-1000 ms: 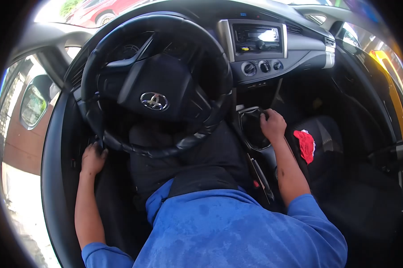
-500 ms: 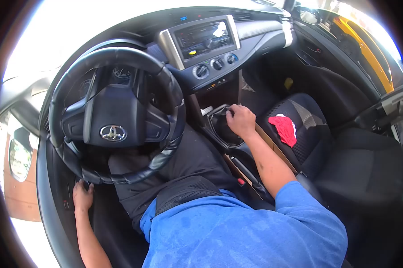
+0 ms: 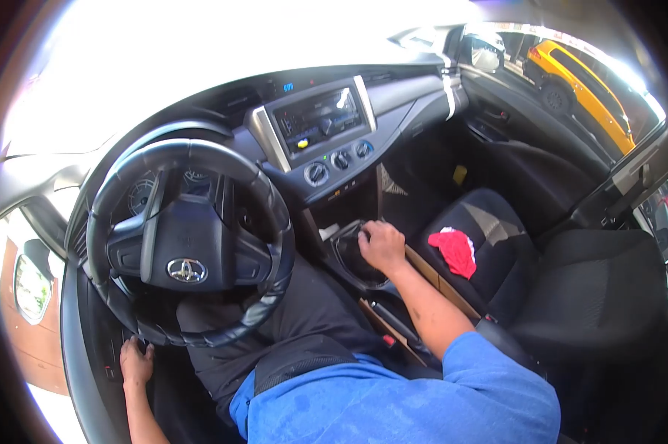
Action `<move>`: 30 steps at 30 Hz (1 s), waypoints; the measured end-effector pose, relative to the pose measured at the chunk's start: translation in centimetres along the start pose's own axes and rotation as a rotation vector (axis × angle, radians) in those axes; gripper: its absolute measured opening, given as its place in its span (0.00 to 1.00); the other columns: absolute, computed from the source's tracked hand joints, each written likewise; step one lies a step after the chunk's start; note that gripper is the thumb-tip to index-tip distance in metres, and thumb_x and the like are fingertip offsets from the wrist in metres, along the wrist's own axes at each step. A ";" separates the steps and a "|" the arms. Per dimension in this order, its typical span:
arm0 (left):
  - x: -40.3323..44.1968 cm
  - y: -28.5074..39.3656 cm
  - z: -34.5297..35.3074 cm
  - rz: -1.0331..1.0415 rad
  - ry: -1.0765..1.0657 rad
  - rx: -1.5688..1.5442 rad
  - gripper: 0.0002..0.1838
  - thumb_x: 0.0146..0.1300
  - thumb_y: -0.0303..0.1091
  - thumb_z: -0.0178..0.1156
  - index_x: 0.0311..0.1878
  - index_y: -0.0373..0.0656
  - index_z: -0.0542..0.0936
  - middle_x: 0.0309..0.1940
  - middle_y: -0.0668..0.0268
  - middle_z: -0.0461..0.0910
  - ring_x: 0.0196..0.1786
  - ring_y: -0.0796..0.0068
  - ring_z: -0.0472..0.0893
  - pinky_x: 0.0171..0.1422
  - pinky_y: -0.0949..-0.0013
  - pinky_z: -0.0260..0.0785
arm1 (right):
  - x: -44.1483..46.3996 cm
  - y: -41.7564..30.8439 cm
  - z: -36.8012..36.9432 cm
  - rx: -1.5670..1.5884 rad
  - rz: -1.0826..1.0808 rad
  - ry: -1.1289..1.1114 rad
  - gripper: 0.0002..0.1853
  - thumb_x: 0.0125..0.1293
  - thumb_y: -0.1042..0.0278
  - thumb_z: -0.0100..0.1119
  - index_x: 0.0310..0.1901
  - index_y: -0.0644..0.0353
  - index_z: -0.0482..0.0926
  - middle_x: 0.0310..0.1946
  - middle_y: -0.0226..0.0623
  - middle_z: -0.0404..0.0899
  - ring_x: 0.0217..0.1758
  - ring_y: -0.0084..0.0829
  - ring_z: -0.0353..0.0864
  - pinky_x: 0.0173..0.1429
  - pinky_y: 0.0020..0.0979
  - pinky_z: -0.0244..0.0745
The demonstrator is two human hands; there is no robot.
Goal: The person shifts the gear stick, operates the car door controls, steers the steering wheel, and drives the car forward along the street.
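Note:
My right hand (image 3: 382, 245) is closed over the top of the gear lever, whose dark boot (image 3: 355, 265) shows beneath it; the knob itself is mostly covered. Down by the driver's door panel (image 3: 90, 340), my left hand (image 3: 136, 361) rests with the thumb apart from the fingers. Its fingertips reach the dark panel below the steering wheel's left side, and nothing shows in its grasp. The black steering wheel (image 3: 186, 271) stands in front of me with neither hand on it.
A red and white cloth (image 3: 456, 254) lies on the passenger seat (image 3: 489, 222). The handbrake lever (image 3: 392, 317) sits behind the gear lever. A stereo screen (image 3: 321, 122) and round dials (image 3: 341, 159) are on the dashboard. Outside the passenger window stands a yellow car (image 3: 578, 89).
The view has tilted upward, so the dashboard and wheel sit lower in it and more of the yellow car shows. My right hand stays on the gear lever; my left stays by the door.

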State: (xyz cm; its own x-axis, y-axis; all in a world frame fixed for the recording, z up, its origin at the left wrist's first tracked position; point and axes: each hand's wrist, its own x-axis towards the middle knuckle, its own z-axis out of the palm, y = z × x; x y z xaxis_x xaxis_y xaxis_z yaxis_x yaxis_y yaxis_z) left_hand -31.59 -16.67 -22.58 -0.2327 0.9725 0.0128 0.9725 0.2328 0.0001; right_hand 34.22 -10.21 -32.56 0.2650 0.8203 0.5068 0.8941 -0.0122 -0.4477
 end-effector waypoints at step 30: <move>-0.3 0.0 0.3 0.079 0.139 0.082 0.27 0.58 0.42 0.72 0.55 0.34 0.79 0.49 0.49 0.83 0.55 0.46 0.83 0.59 0.49 0.76 | 0.1 -0.5 -0.5 -0.017 0.035 -0.048 0.08 0.63 0.61 0.64 0.38 0.54 0.85 0.38 0.38 0.86 0.46 0.45 0.86 0.50 0.48 0.81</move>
State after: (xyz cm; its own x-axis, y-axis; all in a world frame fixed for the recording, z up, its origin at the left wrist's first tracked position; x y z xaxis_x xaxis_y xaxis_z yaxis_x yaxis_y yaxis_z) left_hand -31.54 -17.01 -22.84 -0.1476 0.9779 0.1479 0.9829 0.1617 -0.0881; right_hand 33.95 -10.38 -31.91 0.2787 0.8458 0.4550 0.8909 -0.0508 -0.4513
